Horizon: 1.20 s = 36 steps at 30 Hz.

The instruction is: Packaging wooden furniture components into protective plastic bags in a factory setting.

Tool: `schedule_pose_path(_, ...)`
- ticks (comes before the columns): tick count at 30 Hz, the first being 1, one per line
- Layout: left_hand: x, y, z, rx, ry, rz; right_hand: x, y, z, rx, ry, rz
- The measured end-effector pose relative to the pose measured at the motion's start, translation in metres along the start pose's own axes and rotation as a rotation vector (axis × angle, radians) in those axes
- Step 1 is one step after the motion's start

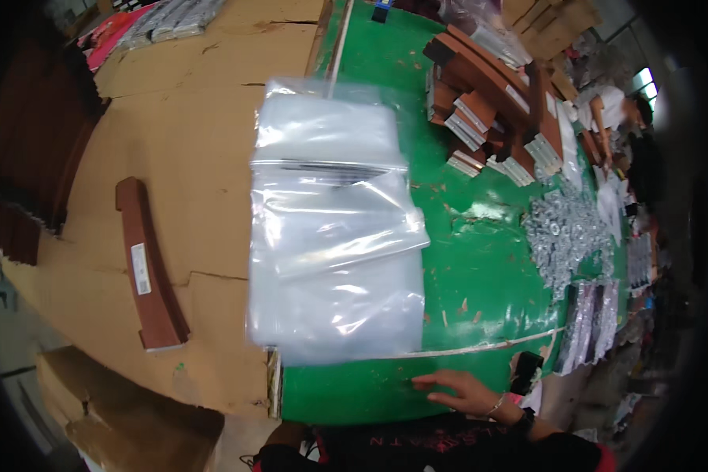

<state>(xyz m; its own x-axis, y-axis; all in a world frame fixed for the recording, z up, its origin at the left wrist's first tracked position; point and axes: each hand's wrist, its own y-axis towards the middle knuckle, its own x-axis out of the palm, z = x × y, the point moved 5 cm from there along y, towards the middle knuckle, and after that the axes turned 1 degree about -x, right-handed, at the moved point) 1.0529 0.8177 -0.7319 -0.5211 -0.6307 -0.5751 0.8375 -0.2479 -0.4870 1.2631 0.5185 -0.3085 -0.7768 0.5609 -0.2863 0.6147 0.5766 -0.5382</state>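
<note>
— So, where is the right hand [466, 391]?

— Flat on the green bench top [480, 267], close to its near edge. Its fingers [426, 383] are stretched out, loosely spread and holding nothing, and they point toward the near left corner of the green surface. A thin bracelet sits at the wrist.

— And the left hand?

— It does not show, so I cannot tell what its fingers are doing.

— What lies nearest that right hand?

— A big clear plastic bag [334, 228], blurred. It spans the seam between the green top and the brown cardboard sheet [189, 141] to the left. Its lower edge is just above the white line near the bench's near edge, apart from the fingertips. Whether it lies flat or hangs in the air I cannot tell.

— How much open room is there?

— A bare green strip runs between the bag and the hand, and more green lies open right of the bag. Toward the right edge is a heap of small silvery metal fittings [562, 232], and at the far right corner a stack of reddish-brown curved wooden pieces [488, 86]. One more curved reddish-brown wooden piece [151, 263] lies alone on the cardboard, well left of the bag.
</note>
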Motion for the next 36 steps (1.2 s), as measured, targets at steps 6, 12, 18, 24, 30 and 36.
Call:
schedule_pose_path(6,-0.101,-0.064,0.008,-0.272,-0.022,0.324,0.010,-0.016,0.020,-0.024,0.115,-0.476)
schedule_pose_path(12,-0.250,-0.141,0.209,-0.102,-0.632,0.297,0.052,-0.027,0.004,0.018,0.334,-0.513)
schedule_pose_path(18,-0.360,-0.304,0.300,0.116,-0.332,0.668,0.120,-0.018,-0.008,-0.188,0.399,-0.491)
schedule_pose_path(24,-0.446,-0.475,0.200,-0.607,0.251,1.281,0.158,-0.017,-0.016,-0.272,0.259,-0.525)
schedule_pose_path(30,-0.438,-0.435,0.119,-0.850,0.714,0.988,0.183,-0.014,-0.042,-0.405,0.168,-0.496)
schedule_pose_path(36,-0.471,-0.550,0.125,-0.431,0.190,1.613,0.189,-0.020,-0.037,-0.441,0.095,-0.496)
